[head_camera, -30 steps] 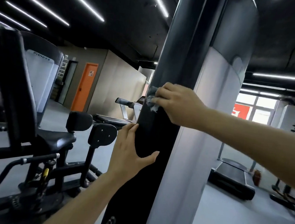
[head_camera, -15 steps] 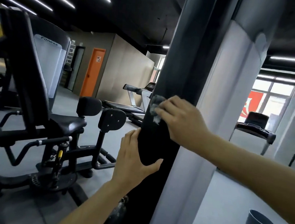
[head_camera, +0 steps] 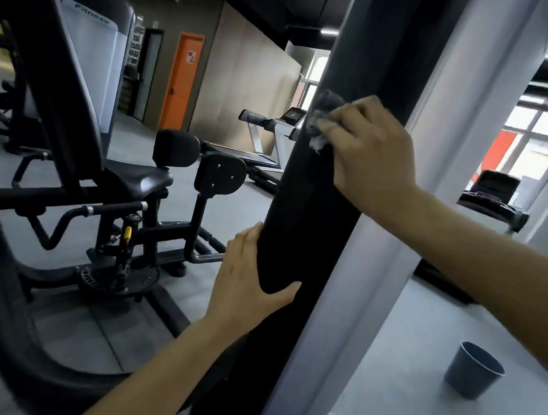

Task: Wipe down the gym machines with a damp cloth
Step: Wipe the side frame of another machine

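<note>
Cloth [head_camera: 320, 121], grey and crumpled, sits bunched on the left edge of the machine's black column [head_camera: 302, 217], which stands tall, leaning slightly right toward its top. The right hand [head_camera: 370, 153] reaches in from the right, its grip clenched on the cloth. Lower, the left hand [head_camera: 244, 286] lies flat on the column's left side, grip released, thumb across the front.

Grey bucket [head_camera: 467, 379], orange door [head_camera: 180, 82]
</note>
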`<action>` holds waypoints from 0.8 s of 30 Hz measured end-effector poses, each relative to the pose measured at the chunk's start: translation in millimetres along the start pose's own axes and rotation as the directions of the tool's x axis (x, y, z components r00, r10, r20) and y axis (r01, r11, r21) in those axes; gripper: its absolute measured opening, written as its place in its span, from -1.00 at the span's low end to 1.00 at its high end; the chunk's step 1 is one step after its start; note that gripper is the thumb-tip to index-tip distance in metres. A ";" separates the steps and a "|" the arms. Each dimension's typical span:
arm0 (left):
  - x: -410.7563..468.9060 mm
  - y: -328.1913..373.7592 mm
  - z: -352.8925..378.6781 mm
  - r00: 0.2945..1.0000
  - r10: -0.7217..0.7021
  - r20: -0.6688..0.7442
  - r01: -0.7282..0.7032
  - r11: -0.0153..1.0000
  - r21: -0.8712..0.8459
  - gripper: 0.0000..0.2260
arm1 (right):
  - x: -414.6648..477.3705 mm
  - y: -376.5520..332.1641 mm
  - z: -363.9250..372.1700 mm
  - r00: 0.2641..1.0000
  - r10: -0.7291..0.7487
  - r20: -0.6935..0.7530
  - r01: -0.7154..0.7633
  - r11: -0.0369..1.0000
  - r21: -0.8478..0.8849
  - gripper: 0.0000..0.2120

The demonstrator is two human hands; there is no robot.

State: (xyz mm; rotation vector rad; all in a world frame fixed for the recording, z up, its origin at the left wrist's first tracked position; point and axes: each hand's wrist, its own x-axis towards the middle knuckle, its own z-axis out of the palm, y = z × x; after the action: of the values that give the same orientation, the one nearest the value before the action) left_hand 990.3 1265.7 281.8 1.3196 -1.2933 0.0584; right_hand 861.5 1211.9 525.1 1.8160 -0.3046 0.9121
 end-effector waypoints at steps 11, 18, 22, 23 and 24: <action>-41.3 -39.4 -16.8 0.987 -0.062 0.147 0.059 0.998 0.027 0.18 | -100.0 -66.7 23.4 0.886 -0.410 0.217 0.345 0.895 0.282 -0.68; -41.6 -51.5 -16.8 0.982 -0.079 0.171 0.048 0.983 0.178 0.16 | -47.5 -36.6 13.4 0.999 -0.003 0.034 0.001 0.998 0.064 -0.73; -44.4 -53.1 -16.3 0.982 -0.044 0.183 0.002 0.974 0.226 0.15 | -108.3 -104.2 29.9 0.997 0.016 0.077 -0.030 0.982 0.185 -0.69; -45.0 -53.3 -16.6 0.982 -0.049 0.183 0.007 0.975 0.222 0.15 | -126.0 -121.4 33.6 0.994 0.006 0.110 -0.030 0.975 0.219 -0.66; -45.8 -53.5 -16.6 0.982 -0.051 0.182 0.011 0.977 0.214 0.15 | -142.3 -136.3 36.7 0.988 -0.018 0.151 -0.021 0.968 0.249 -0.62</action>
State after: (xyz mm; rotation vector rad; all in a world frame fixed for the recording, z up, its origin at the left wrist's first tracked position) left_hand 1019.4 1286.7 219.0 1.5572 -1.4556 0.0530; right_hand 860.8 1210.1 324.7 2.1244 -0.2967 0.8440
